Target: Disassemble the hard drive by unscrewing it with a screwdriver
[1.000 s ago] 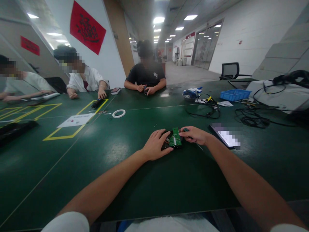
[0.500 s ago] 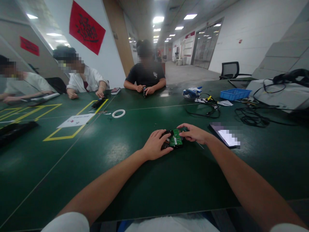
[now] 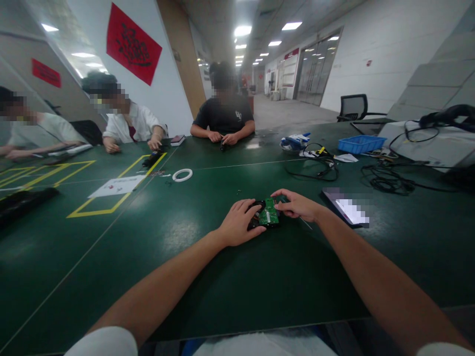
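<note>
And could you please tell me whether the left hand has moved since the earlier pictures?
No, the left hand shows no visible shift against the white ring on the table.

A: Where does the light come from?
B: White ceiling panels (image 3: 243,31); the green table (image 3: 260,287) looks dim, with pale patches of glare.
A: Is it sharp?
B: Soft. Fine detail on the circuit board (image 3: 268,214) is lost, haze veils the person (image 3: 222,116) opposite, wide-angle stretch slants the edges, and pixel blocks hide part of the phone screen (image 3: 349,210).
</note>
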A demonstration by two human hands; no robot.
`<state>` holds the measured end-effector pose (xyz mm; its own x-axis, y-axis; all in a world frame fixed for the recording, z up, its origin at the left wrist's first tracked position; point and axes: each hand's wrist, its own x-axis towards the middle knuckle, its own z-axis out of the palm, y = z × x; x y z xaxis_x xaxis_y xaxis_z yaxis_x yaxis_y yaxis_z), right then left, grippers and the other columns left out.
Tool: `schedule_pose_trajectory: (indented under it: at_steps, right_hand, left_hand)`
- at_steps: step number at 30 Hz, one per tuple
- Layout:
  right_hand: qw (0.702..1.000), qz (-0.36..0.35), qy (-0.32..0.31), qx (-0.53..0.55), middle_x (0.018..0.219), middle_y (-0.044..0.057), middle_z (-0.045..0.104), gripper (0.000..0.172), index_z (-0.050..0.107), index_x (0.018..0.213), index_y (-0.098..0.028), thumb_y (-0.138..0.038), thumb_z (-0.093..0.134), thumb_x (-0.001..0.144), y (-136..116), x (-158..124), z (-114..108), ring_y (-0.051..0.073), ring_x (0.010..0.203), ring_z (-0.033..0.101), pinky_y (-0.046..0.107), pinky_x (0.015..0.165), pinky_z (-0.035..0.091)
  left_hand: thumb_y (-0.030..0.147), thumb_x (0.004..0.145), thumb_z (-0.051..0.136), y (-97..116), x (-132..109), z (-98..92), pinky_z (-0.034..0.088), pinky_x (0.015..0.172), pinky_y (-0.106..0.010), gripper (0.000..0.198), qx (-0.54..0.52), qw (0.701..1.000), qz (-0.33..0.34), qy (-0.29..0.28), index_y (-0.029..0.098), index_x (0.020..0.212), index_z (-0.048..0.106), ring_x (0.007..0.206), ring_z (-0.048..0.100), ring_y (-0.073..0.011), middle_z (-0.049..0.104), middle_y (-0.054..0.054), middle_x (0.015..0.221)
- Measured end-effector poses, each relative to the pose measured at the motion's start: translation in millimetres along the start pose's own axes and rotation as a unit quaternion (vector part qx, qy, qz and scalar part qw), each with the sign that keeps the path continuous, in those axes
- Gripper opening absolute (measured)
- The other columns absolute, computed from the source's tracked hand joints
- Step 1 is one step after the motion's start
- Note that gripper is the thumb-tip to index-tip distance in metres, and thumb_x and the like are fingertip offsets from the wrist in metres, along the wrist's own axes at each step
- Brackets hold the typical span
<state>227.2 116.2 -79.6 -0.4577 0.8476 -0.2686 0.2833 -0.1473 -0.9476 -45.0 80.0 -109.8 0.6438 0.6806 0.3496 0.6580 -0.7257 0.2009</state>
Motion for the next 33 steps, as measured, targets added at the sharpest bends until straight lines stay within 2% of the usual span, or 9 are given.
schedule_pose_trajectory:
  at_steps: [7, 13, 25, 30, 33]
  right_hand:
    - [1.000, -0.002, -0.003, -0.016, 0.069, -0.007, 0.049, 0.058, 0.049, 0.128, -0.028, -0.039, 0.078, 0.079, 2, 1, 1, 0.006, 0.050, 0.038, 0.019, 0.043, 0.019]
    - [0.999, -0.004, 0.008, -0.034, 0.063, -0.009, 0.044, 0.059, 0.050, 0.128, -0.028, -0.041, 0.078, 0.078, -5, -4, 4, 0.007, 0.050, 0.039, 0.020, 0.043, 0.020]
    - [0.999, -0.003, 0.008, -0.053, 0.067, -0.009, 0.046, 0.062, 0.050, 0.126, -0.027, -0.047, 0.080, 0.076, -7, -4, 8, 0.006, 0.049, 0.038, 0.019, 0.042, 0.020]
    - [0.997, 0.004, 0.024, -0.080, 0.072, -0.008, 0.048, 0.063, 0.049, 0.125, -0.028, -0.050, 0.080, 0.075, -6, -3, 12, 0.006, 0.051, 0.039, 0.018, 0.044, 0.024]
    - [0.995, 0.000, 0.037, -0.089, 0.082, -0.005, 0.053, 0.063, 0.051, 0.124, -0.028, -0.051, 0.081, 0.074, -4, -1, 14, 0.007, 0.058, 0.045, 0.019, 0.047, 0.031]
  left_hand:
    - [0.066, 0.090, 0.054, 1, 0, -0.7, 0.033, 0.115, -0.055, 0.075, 0.008, 1.000, -0.002, -0.005, 0.020, 0.148, 0.044, 0.139, 0.040, -0.0348, 0.044, -0.015, 0.150]
    - [0.066, 0.090, 0.055, 1, 0, -0.7, 0.033, 0.115, -0.056, 0.075, 0.001, 1.000, 0.000, 0.002, 0.021, 0.149, 0.043, 0.139, 0.040, -0.0350, 0.044, -0.016, 0.150]
    - [0.060, 0.089, 0.060, 3, 2, -2.6, 0.035, 0.115, -0.054, 0.071, -0.008, 1.000, 0.020, 0.009, 0.022, 0.147, 0.044, 0.138, 0.041, -0.0336, 0.046, -0.015, 0.148]
    - [0.057, 0.090, 0.060, 5, 3, -4.8, 0.035, 0.115, -0.054, 0.069, -0.016, 0.999, 0.029, 0.013, 0.022, 0.147, 0.043, 0.136, 0.044, -0.0321, 0.048, -0.014, 0.146]
    - [0.052, 0.089, 0.063, 5, 3, -6.7, 0.036, 0.115, -0.054, 0.065, -0.023, 0.999, 0.038, 0.011, 0.023, 0.145, 0.045, 0.136, 0.045, -0.0318, 0.049, -0.013, 0.146]
